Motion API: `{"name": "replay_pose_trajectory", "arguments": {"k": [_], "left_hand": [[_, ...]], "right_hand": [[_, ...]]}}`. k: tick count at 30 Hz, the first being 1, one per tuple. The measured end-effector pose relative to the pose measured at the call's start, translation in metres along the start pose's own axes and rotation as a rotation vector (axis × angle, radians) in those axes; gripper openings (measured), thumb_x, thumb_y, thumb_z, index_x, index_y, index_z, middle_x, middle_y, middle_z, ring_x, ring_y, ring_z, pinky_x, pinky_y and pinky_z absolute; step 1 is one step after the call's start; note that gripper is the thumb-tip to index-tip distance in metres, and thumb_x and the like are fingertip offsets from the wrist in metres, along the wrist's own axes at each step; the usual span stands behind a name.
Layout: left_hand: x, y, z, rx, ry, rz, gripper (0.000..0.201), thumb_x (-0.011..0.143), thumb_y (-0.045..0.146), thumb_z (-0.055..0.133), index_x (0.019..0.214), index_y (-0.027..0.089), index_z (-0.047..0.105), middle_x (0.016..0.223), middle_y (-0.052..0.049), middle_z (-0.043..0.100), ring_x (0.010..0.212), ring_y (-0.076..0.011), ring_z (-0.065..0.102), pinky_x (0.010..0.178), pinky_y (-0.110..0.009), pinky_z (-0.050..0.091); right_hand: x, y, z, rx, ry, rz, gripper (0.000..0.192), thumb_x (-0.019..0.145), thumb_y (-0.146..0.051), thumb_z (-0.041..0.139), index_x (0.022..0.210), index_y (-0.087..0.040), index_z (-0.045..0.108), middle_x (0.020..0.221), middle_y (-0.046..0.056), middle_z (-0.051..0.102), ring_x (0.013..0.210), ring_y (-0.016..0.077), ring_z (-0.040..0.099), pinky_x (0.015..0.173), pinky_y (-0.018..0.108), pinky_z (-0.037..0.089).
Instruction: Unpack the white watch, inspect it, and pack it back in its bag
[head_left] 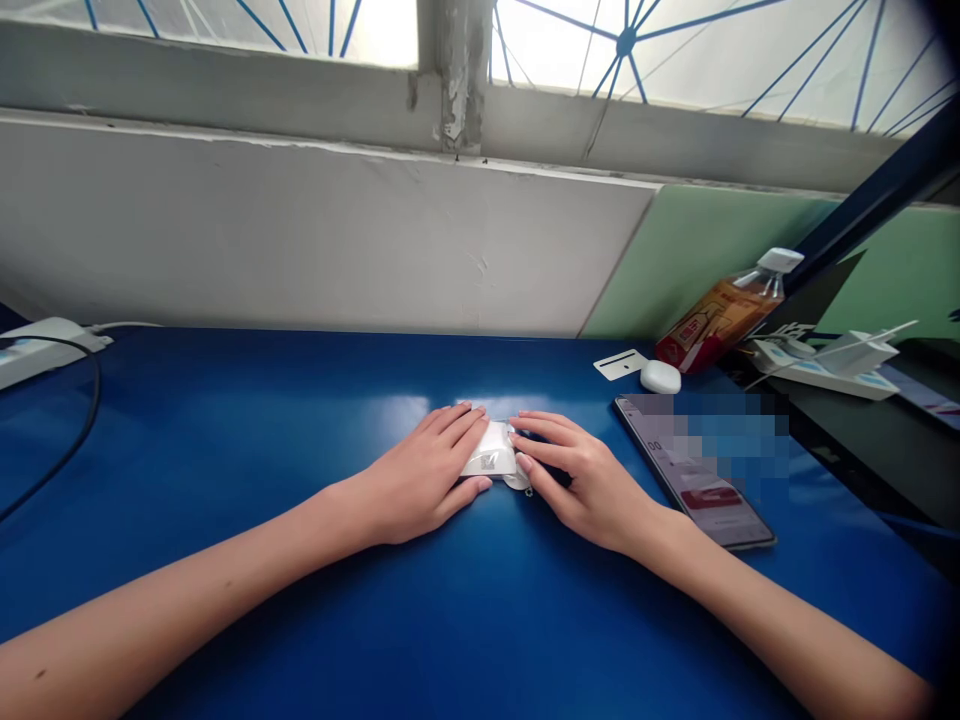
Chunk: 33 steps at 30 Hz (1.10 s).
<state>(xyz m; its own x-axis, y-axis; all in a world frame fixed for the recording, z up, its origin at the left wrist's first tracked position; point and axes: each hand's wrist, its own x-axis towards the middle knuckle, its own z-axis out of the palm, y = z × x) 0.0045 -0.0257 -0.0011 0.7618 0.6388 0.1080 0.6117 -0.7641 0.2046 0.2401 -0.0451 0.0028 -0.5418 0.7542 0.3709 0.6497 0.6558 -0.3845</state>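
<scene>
Resting flat on the glossy blue tabletop, the left hand and the right hand meet over a small white plastic-wrapped packet at mid-table. Both hands' fingers lie straight and close together, pressing the packet's sides rather than clamping it. Just right of the right hand lies a dark smartphone; beyond it, a white oval device.
</scene>
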Motion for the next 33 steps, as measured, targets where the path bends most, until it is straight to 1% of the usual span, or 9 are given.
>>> {"name": "replay_pose_trajectory", "arguments": {"k": [3,7,12,18,21,24,27,29,33], "left_hand": [[0.0,0.0,0.0,-0.019,0.019,0.003,0.059,0.1,0.044,0.036,0.147,0.008,0.031,0.15,-0.018,0.036,0.142,-0.0309,0.027,0.113,-0.046,0.029],[-0.003,0.0,-0.001,-0.042,0.036,0.003,0.054,0.099,0.043,0.039,0.146,0.016,0.034,0.149,-0.016,0.039,0.14,-0.0313,0.029,0.111,-0.048,0.032],[-0.004,-0.002,-0.001,-0.044,0.054,0.02,0.05,0.098,0.044,0.042,0.145,0.027,0.036,0.147,-0.014,0.041,0.138,-0.0339,0.032,0.108,-0.053,0.033],[-0.003,0.0,-0.004,-0.113,0.085,0.061,0.046,0.099,0.036,0.041,0.143,0.023,0.038,0.138,-0.013,0.047,0.129,-0.0306,0.042,0.105,-0.047,0.038],[-0.004,0.001,-0.007,-0.167,0.074,0.086,0.045,0.099,0.033,0.042,0.143,0.025,0.036,0.136,-0.011,0.049,0.126,-0.0287,0.045,0.104,-0.045,0.041],[-0.005,0.001,-0.007,-0.19,0.064,0.1,0.047,0.1,0.033,0.042,0.145,0.024,0.031,0.139,-0.01,0.048,0.128,-0.0273,0.044,0.105,-0.043,0.04],[-0.006,0.001,-0.006,-0.19,0.081,0.059,0.053,0.099,0.037,0.041,0.148,0.023,0.025,0.144,-0.011,0.043,0.132,-0.0275,0.04,0.108,-0.044,0.038],[-0.006,0.001,-0.005,-0.188,0.108,0.008,0.055,0.099,0.038,0.041,0.148,0.021,0.022,0.148,-0.012,0.039,0.135,-0.0278,0.037,0.11,-0.045,0.037],[-0.006,0.002,-0.003,-0.166,0.154,-0.055,0.058,0.099,0.036,0.04,0.149,0.019,0.018,0.149,-0.014,0.035,0.137,-0.0279,0.034,0.111,-0.046,0.036]], "right_hand": [[-0.003,0.005,-0.003,-0.063,-0.001,0.0,0.029,0.095,-0.02,0.047,0.117,-0.017,0.066,0.131,0.012,0.06,0.125,0.0251,0.05,0.103,0.043,0.046],[-0.005,0.015,-0.006,-0.135,-0.028,-0.021,0.039,0.094,-0.011,0.04,0.129,-0.015,0.056,0.136,0.013,0.056,0.127,0.0255,0.048,0.103,0.044,0.046],[-0.005,0.02,-0.007,-0.153,-0.059,-0.042,0.043,0.092,-0.008,0.041,0.132,-0.016,0.053,0.132,0.011,0.06,0.125,0.0244,0.05,0.104,0.043,0.046],[-0.006,0.012,-0.007,-0.121,-0.029,-0.037,0.036,0.094,-0.017,0.045,0.129,-0.021,0.056,0.124,0.01,0.063,0.115,0.0252,0.057,0.095,0.044,0.052],[-0.005,0.011,-0.008,-0.091,-0.012,-0.044,0.034,0.094,-0.017,0.045,0.125,-0.023,0.058,0.121,0.01,0.064,0.111,0.0248,0.059,0.091,0.043,0.054],[-0.004,0.013,-0.011,-0.078,-0.006,-0.091,0.03,0.095,-0.018,0.046,0.12,-0.024,0.062,0.111,0.008,0.068,0.104,0.023,0.061,0.088,0.041,0.054],[-0.004,0.016,-0.018,-0.094,0.053,-0.136,0.025,0.095,-0.019,0.05,0.114,-0.025,0.065,0.103,0.007,0.07,0.096,0.0222,0.062,0.081,0.039,0.054],[-0.004,0.016,-0.023,-0.083,0.127,-0.14,0.023,0.093,-0.019,0.053,0.111,-0.024,0.067,0.1,0.007,0.07,0.09,0.0214,0.063,0.077,0.037,0.054],[-0.003,0.012,-0.031,0.022,0.293,-0.052,0.017,0.09,-0.02,0.058,0.101,-0.023,0.071,0.092,0.006,0.068,0.079,0.0189,0.064,0.069,0.033,0.054]]}}
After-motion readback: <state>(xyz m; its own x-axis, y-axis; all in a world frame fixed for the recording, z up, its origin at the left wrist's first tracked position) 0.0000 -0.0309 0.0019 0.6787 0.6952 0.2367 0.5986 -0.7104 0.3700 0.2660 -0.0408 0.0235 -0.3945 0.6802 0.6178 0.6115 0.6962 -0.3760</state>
